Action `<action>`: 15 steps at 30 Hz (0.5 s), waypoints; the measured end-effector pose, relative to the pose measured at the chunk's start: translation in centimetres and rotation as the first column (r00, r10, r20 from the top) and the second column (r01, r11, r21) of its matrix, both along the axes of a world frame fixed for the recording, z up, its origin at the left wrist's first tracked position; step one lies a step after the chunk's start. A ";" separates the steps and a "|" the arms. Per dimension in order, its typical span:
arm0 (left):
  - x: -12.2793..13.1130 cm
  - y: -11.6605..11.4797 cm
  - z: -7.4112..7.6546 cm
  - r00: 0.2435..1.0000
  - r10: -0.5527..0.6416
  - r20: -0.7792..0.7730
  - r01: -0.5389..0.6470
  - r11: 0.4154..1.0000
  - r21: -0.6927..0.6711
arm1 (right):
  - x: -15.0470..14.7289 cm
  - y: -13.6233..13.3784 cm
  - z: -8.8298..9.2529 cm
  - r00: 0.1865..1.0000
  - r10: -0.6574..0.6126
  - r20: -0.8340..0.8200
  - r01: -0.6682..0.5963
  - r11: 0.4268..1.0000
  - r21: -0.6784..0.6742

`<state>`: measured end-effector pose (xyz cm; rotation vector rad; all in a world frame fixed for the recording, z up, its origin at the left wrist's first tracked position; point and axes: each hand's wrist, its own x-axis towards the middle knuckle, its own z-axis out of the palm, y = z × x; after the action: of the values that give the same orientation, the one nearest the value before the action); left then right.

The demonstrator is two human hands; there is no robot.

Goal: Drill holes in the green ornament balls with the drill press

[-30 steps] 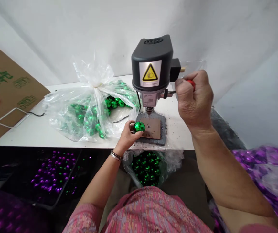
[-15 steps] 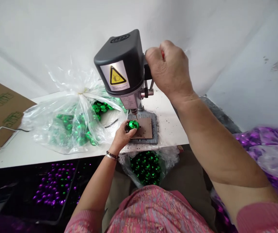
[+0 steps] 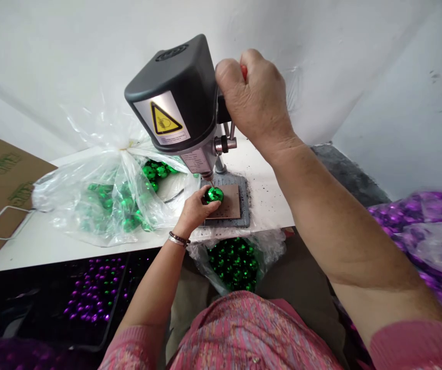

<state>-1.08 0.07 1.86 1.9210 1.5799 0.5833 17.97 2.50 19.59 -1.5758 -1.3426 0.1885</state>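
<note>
A small bench drill press (image 3: 175,97) with a dark grey hood and a yellow warning label stands on the white table. My right hand (image 3: 254,95) is wrapped round its lever, with a bit of red showing between the fingers. Beneath the drill bit (image 3: 213,183), my left hand (image 3: 196,209) grips a shiny green ball (image 3: 215,195) between thumb and fingers. The ball is over a brown board (image 3: 227,203) on the grey drill base (image 3: 244,205). The bit's tip is at the top of the ball; whether it has entered I cannot tell.
A tied clear bag (image 3: 105,205) of green balls lies left of the drill. Below the table edge, an open bag (image 3: 232,262) holds more green balls. Purple balls (image 3: 406,210) in plastic are at right, a cardboard box (image 3: 5,180) at left. Dark crumbs surround the base.
The view has shifted slightly, and the drill's head appears further left and tilted more. Both hands keep their holds. The ball has turned a little in my left hand, close under the bit.
</note>
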 end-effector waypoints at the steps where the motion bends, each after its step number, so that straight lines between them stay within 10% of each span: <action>1: 0.2 0.1 0.1 1.000 0.000 -0.012 0.000 1.000 0.000 | 0.0 0.0 0.0 1.000 0.001 0.000 -0.001 1.000 0.004; 10: 1.0 0.7 -0.4 0.992 0.009 0.123 0.004 0.994 -0.106 | -0.1 -0.4 0.0 0.998 0.020 -0.064 -0.018 0.999 0.031; 15: 0.9 0.4 -1.1 0.992 0.025 0.124 -0.016 0.997 -0.073 | 0.3 -3.7 -2.6 0.983 0.165 0.082 -0.182 0.942 0.283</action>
<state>-0.20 0.44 0.79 1.7828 1.5225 0.6342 18.31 -1.24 17.00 -1.2262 -1.4823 0.0506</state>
